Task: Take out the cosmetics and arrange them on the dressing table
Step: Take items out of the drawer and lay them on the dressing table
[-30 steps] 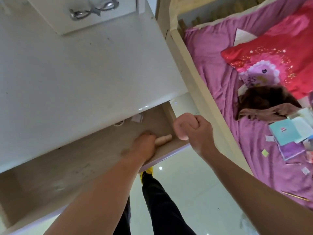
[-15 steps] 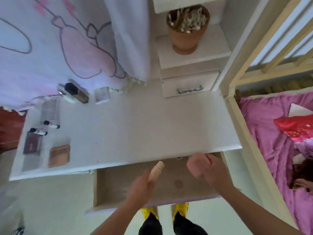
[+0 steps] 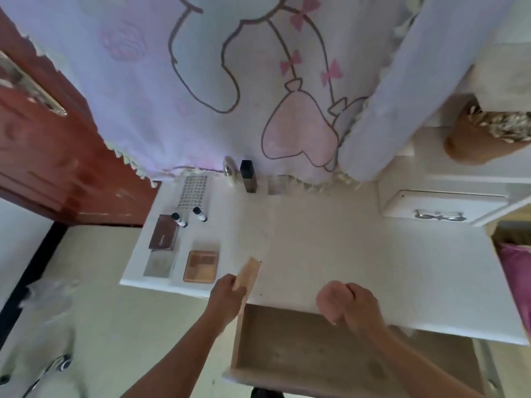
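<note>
My left hand [image 3: 227, 297] grips a beige cosmetic tube [image 3: 247, 272] and holds it tilted over the front edge of the white dressing table [image 3: 330, 239]. My right hand [image 3: 347, 304] is curled round a pale pink rounded item [image 3: 327, 298], mostly hidden in the fist, above the table's front edge. Below both hands the wooden drawer [image 3: 287, 354] stands pulled open. On the table's left part lie a brown palette [image 3: 163, 232], a tan compact [image 3: 201, 266], a grey square case [image 3: 159, 264] and two black-capped small bottles [image 3: 189, 216].
At the table's back stand a dark tall bottle [image 3: 248, 176], a white bottle [image 3: 230, 170] and a patterned box [image 3: 192, 191]. A printed cloth [image 3: 230, 81] hangs behind. A small drawer unit [image 3: 439, 208] and a clay pot [image 3: 474, 139] are at right; a red-brown door [image 3: 43, 153] at left.
My view swung up from the drawer to the tabletop. My left hand lifted the beige tube out of the drawer to the table's front edge. My right hand stayed curled round the pink item.
</note>
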